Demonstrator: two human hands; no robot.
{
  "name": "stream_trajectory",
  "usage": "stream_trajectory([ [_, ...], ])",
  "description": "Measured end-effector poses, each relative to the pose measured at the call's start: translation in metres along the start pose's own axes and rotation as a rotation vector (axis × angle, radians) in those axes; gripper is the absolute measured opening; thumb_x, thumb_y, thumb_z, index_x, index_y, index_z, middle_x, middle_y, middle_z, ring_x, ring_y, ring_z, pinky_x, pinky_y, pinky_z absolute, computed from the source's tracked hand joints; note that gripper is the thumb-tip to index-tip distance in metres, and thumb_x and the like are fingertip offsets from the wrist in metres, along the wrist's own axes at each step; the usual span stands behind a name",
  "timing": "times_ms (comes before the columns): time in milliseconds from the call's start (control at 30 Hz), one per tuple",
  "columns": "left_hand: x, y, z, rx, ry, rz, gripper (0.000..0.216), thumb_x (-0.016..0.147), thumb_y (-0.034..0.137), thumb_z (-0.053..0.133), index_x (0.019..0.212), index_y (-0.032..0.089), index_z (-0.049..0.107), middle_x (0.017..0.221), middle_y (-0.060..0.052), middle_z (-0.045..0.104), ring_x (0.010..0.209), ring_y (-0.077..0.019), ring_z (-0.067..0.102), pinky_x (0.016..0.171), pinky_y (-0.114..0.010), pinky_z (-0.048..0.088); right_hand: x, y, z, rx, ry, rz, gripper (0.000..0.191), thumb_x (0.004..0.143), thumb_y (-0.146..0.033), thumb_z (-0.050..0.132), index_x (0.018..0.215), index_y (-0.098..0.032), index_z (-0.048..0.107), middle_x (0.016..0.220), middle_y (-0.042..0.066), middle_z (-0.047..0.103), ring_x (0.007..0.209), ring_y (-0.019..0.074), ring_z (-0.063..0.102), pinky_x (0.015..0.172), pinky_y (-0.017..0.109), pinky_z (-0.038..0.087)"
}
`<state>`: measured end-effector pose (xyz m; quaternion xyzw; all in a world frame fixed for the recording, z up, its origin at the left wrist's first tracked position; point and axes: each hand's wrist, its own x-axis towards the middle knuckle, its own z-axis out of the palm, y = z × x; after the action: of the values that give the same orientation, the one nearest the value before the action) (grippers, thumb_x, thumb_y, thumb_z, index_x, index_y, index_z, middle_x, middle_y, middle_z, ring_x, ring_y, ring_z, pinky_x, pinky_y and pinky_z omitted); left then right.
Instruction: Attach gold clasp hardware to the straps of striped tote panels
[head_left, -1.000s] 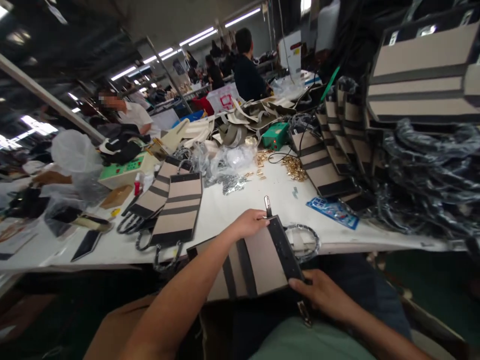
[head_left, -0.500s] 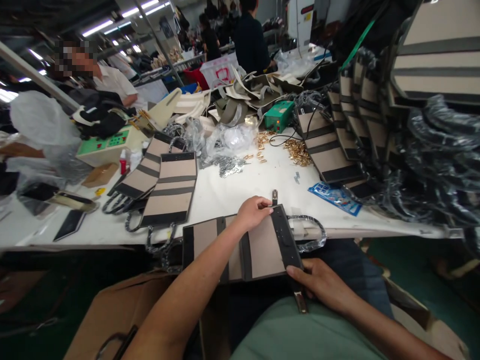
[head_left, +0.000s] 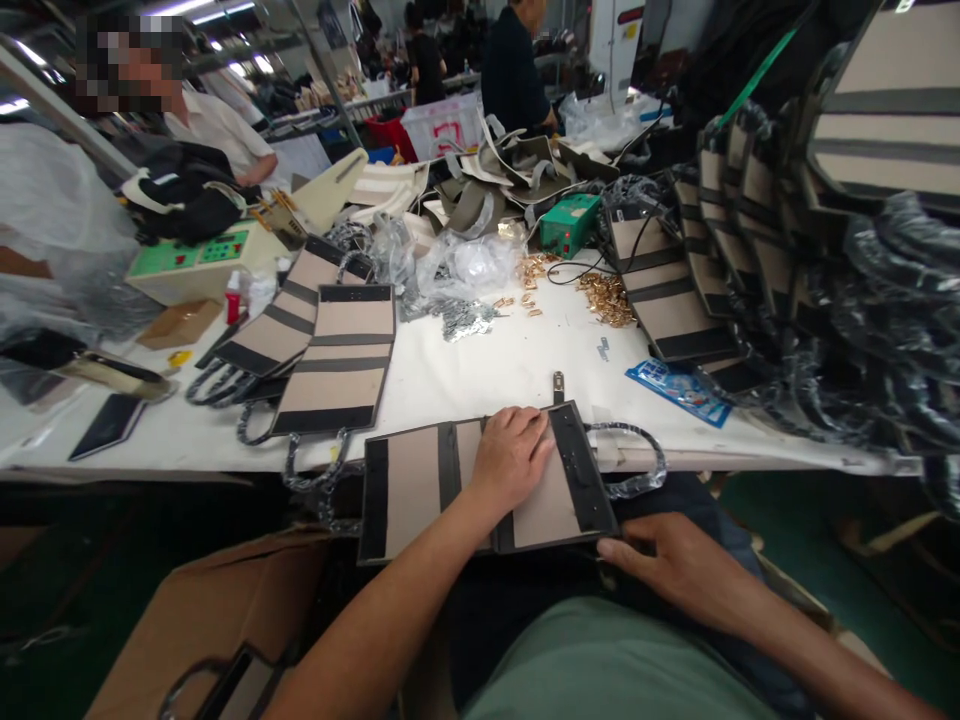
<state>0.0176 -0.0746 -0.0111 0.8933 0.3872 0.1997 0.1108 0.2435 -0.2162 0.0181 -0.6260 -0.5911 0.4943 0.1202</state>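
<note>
An unfolded handbag body [head_left: 409, 490], beige inside with black strips, lies at the table's front edge and overhangs it. My left hand [head_left: 514, 455] rests flat on its inner face, fingers extended and pressing on the beige lining. At the near right corner my right hand [head_left: 667, 555] is closed, its thumb along the edge and its fingertips hidden. A strap with a metal fitting [head_left: 558, 386] sticks out past the far edge. On the right side stands a plastic-wrapped handle [head_left: 645, 455].
Similar bag bodies [head_left: 330, 385] lie to the left, and more are stacked [head_left: 675, 310] at the right. Gold fittings [head_left: 606, 298], silver pieces [head_left: 465, 318], a green box [head_left: 570, 225] and a blue packet [head_left: 679, 390] sit on the table. A person in white [head_left: 221, 135] sits across.
My left hand has moved from the far edge onto the lining and flattened. The near strap with its metal end, hanging by my right hand before, is now mostly out of sight.
</note>
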Motion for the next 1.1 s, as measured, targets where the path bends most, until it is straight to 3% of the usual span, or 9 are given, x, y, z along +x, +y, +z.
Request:
stream_trajectory([
  [67,-0.002,0.001,0.002,0.043,0.006,0.006,0.038,0.105,0.034,0.049,0.136,0.018,0.063,0.139,-0.01,0.064,0.126,-0.0289,0.054,0.113,-0.051,0.043,-0.002,-0.004,-0.022,-0.211,0.182,-0.088,0.054,0.093,-0.067,0.056,0.071,-0.021,0.074,0.067,0.005,0.069,0.063,0.0205,0.062,0.059,0.03,0.044],
  [167,-0.002,0.002,0.004,0.088,0.003,0.009,0.039,0.105,0.035,0.048,0.138,0.018,0.061,0.147,-0.008,0.061,0.131,-0.03,0.052,0.118,-0.053,0.039,0.018,-0.018,-0.046,-0.37,0.476,-0.31,0.038,0.1,-0.053,0.054,0.113,-0.025,0.077,0.111,0.008,0.076,0.094,0.0242,0.071,0.081,0.033,0.054],
  [233,-0.002,0.003,0.005,0.111,-0.01,0.01,0.041,0.106,0.035,0.047,0.14,0.017,0.06,0.15,-0.008,0.059,0.132,-0.0302,0.052,0.119,-0.054,0.038,0.043,-0.029,-0.051,-0.487,0.52,-0.372,0.038,0.103,-0.044,0.051,0.131,-0.026,0.07,0.135,0.008,0.067,0.105,0.0236,0.07,0.087,0.033,0.055],
  [300,-0.002,0.004,0.007,0.125,-0.019,0.009,0.041,0.106,0.033,0.047,0.142,0.016,0.058,0.151,-0.008,0.058,0.134,-0.0298,0.052,0.121,-0.053,0.037,0.069,-0.037,-0.049,-0.607,0.467,-0.345,0.038,0.103,-0.039,0.05,0.134,-0.026,0.067,0.144,0.006,0.061,0.104,0.022,0.071,0.084,0.032,0.056],
  [433,-0.004,0.005,0.015,0.104,-0.018,-0.015,0.042,0.105,0.03,0.048,0.143,0.015,0.056,0.153,-0.011,0.056,0.14,-0.0291,0.051,0.124,-0.053,0.035,0.097,-0.036,-0.037,-0.727,0.424,-0.287,0.038,0.104,-0.039,0.049,0.135,-0.027,0.066,0.145,0.006,0.06,0.102,0.0204,0.071,0.078,0.029,0.056],
  [633,-0.003,0.004,0.017,0.009,-0.048,-0.031,0.044,0.106,0.027,0.044,0.146,0.012,0.053,0.156,-0.014,0.052,0.146,-0.0269,0.046,0.127,-0.053,0.031,0.093,-0.029,-0.033,-0.789,0.401,-0.248,0.043,0.107,-0.041,0.04,0.143,-0.027,0.059,0.146,0.007,0.059,0.106,0.0235,0.071,0.077,0.033,0.057],
  [767,-0.004,0.008,0.008,0.039,-0.049,-0.014,0.044,0.105,0.025,0.045,0.146,0.012,0.054,0.154,-0.014,0.053,0.145,-0.0288,0.049,0.125,-0.057,0.035,0.091,-0.03,-0.032,-0.762,0.386,-0.268,0.042,0.107,-0.039,0.041,0.144,-0.026,0.057,0.144,0.01,0.06,0.106,0.0239,0.072,0.079,0.033,0.057],
  [900,-0.011,0.002,0.013,0.12,0.051,0.057,0.045,0.103,0.024,0.045,0.146,0.016,0.055,0.151,-0.011,0.058,0.14,-0.0286,0.055,0.118,-0.055,0.046,0.099,-0.02,-0.022,-0.714,0.458,-0.353,0.039,0.103,-0.029,0.046,0.139,-0.025,0.062,0.133,0.011,0.067,0.102,0.0253,0.074,0.079,0.035,0.06],
  [1100,-0.011,-0.036,0.055,0.253,0.274,0.205,0.047,0.099,0.034,0.051,0.143,0.02,0.059,0.139,-0.01,0.067,0.123,-0.0294,0.069,0.104,-0.047,0.061,0.126,0.005,-0.009,-0.713,0.569,-0.48,0.041,0.096,-0.022,0.053,0.134,-0.028,0.064,0.114,0.008,0.074,0.094,0.0241,0.076,0.074,0.029,0.062],
])
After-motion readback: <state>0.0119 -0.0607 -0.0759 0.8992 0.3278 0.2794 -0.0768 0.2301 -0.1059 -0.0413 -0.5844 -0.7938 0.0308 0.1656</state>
